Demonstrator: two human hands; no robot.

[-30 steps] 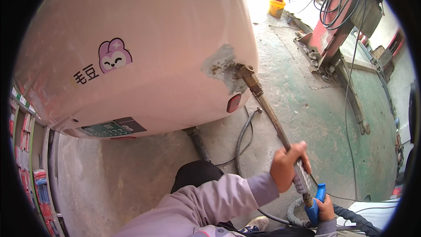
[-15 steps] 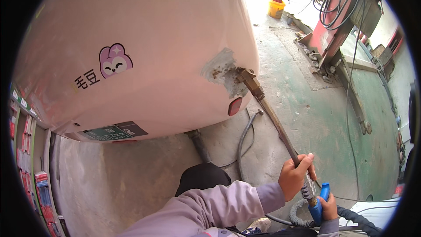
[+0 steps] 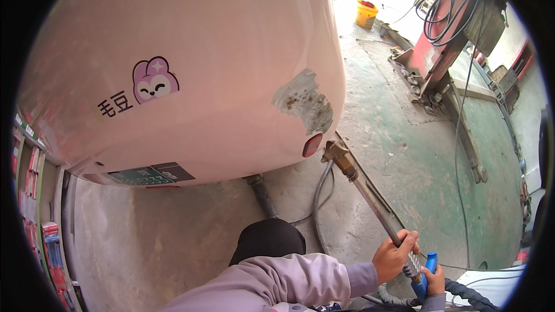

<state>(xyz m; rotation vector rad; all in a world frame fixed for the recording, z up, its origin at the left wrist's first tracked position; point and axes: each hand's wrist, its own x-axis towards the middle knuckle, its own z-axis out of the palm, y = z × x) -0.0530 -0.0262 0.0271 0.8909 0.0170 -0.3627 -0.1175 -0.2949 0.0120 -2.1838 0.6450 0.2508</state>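
My left hand (image 3: 393, 259) is wrapped round the shaft of a long dent puller (image 3: 371, 197), just above its coiled section. Below it, my right hand (image 3: 435, 283) grips the tool's blue handle (image 3: 425, 280). The brass-coloured head of the puller is off the car, a little below the red reflector (image 3: 312, 145). Above that reflector, the pink car body (image 3: 231, 40) has a patch of bare, pitted grey metal (image 3: 305, 104) with dark spots. A dark cable (image 3: 471, 294) runs from near the handle.
A red lift post (image 3: 442, 40) hung with cables stands at right, its metal arm (image 3: 462, 127) low over the floor. A yellow bucket (image 3: 366, 16) sits farther back. A black hose (image 3: 317, 208) lies beside my knee (image 3: 267, 240). Shelves (image 3: 40, 196) line the left edge.
The puller's head has come away from the bare metal patch and dropped down and slightly right. Both hands have moved slightly down and right, keeping their grip.
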